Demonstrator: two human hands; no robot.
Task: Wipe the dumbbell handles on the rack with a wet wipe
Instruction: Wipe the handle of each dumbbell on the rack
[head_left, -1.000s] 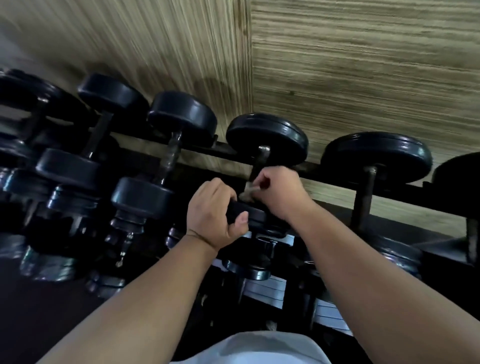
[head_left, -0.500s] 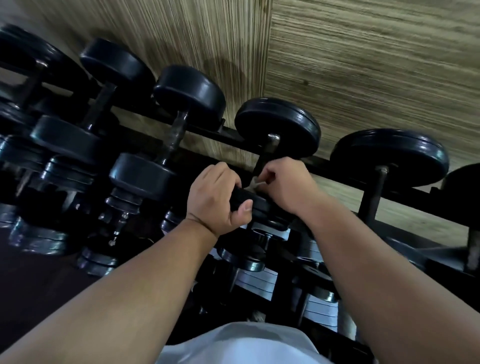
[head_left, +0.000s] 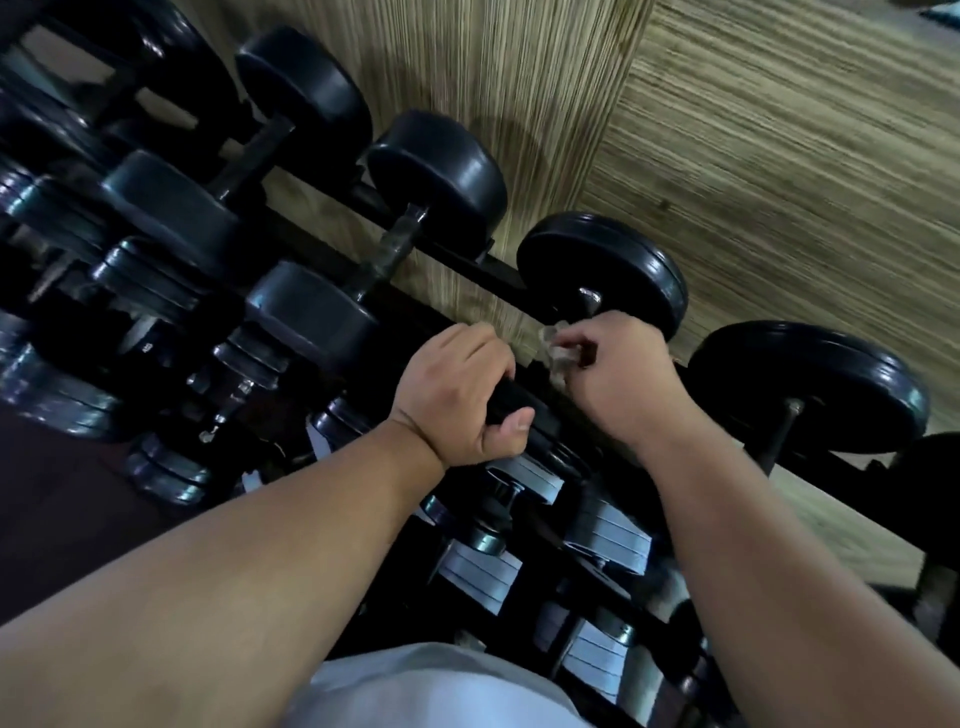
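black metal rack (head_left: 467, 262), its rails running diagonally from upper left to lower right. top tier: a row of black round-headed dumbbells (head_left: 436, 171) lying across the rails, heads side by side, handles running front to back. lower tiers: further dumbbells (head_left: 483, 571) with grey, ridged heads, partly hidden and blurred.

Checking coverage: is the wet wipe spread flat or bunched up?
Bunched: the wet wipe shows only as a crumpled wad between the curled fingers of the right hand.

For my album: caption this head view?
Left hand grips a racked dumbbell; right hand holds a wipe on its handle.
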